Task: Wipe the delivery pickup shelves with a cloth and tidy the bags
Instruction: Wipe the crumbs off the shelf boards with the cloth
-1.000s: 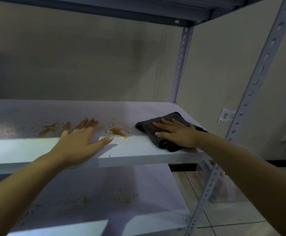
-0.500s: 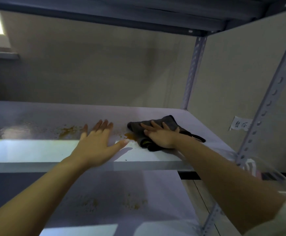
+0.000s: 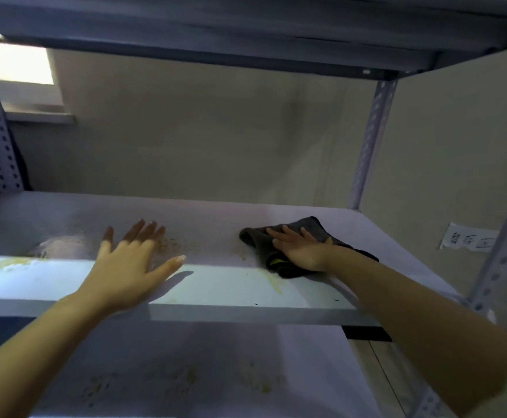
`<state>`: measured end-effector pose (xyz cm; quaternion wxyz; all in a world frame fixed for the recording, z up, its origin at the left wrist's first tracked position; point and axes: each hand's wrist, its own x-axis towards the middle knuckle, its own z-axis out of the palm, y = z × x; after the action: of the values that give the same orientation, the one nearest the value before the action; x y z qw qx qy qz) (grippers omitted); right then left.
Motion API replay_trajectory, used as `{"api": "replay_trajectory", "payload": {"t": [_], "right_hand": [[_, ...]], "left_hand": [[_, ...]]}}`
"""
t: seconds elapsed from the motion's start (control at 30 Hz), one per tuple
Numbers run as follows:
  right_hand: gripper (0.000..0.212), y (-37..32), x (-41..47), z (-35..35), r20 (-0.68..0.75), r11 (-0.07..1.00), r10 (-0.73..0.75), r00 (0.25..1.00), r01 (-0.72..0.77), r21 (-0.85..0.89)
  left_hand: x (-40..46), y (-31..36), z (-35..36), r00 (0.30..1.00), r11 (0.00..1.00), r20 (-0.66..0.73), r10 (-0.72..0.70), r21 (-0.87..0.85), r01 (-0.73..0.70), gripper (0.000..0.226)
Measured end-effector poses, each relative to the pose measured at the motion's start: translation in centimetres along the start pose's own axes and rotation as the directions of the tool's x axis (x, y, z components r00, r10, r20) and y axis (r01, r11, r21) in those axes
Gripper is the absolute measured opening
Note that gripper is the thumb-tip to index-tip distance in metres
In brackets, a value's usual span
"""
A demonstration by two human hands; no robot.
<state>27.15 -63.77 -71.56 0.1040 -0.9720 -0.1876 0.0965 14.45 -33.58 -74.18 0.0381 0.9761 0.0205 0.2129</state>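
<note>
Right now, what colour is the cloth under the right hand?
Dark grey cloth, with a small yellow patch at its near edge; the head view shows it, pressed under the right hand.

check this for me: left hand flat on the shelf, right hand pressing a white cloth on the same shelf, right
Not quite. The head view shows the cloth is dark grey, not white. The rest holds: the left hand lies flat on the shelf, and the right hand presses the cloth onto that same shelf.

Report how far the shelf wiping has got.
Done: nothing looks fully clean. In hand: the right hand presses the cloth on the middle shelf; the left hand rests flat. Left: crumbs, a yellow smear, the stained lower shelf. No bags visible.
</note>
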Motion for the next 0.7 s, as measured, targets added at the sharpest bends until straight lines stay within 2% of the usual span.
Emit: {"api": "replay_trajectory", "payload": {"t": [0.07,0.2,0.33,0.4,0.47,0.7], "right_hand": [[0.069,-0.6,2.8,-0.5,-0.022,1.0,-0.012,1.0,0.012,-0.004],[0.051,-3.0,5.7,-1.3,0.01,0.998,-0.012,1.0,0.011,0.054],[0.048,-6.0,4.7,-1.4,0.089,0.992,-0.123,0.988,0.12,0.036],[0.047,-6.2,3.1,-1.1,0.126,0.98,-0.187,0.974,0.194,-0.046],[0.049,-5.1,1.0,-0.6,0.155,0.97,-0.228,0.961,0.238,-0.05],[0.05,0.8,-6.6,-1.2,0.131,0.983,-0.115,0.985,0.132,-0.13]], "left_hand": [[0.0,-0.2,0.2,1.0,1.0,-0.001,-0.007,-0.027,0.007,0.117],[0.3,-0.3,0.5,1.0,0.998,0.003,-0.019,-0.056,0.019,0.117],[0.6,-0.9,0.9,0.999,0.996,-0.011,-0.03,-0.08,0.029,0.11],[0.6,-1.0,0.9,1.0,0.996,0.005,-0.027,-0.081,0.027,0.11],[0.5,-1.1,1.0,1.0,0.997,0.009,-0.022,-0.078,0.023,0.108],[0.6,-0.8,0.6,0.998,0.996,0.058,-0.033,-0.078,0.037,0.11]]}}
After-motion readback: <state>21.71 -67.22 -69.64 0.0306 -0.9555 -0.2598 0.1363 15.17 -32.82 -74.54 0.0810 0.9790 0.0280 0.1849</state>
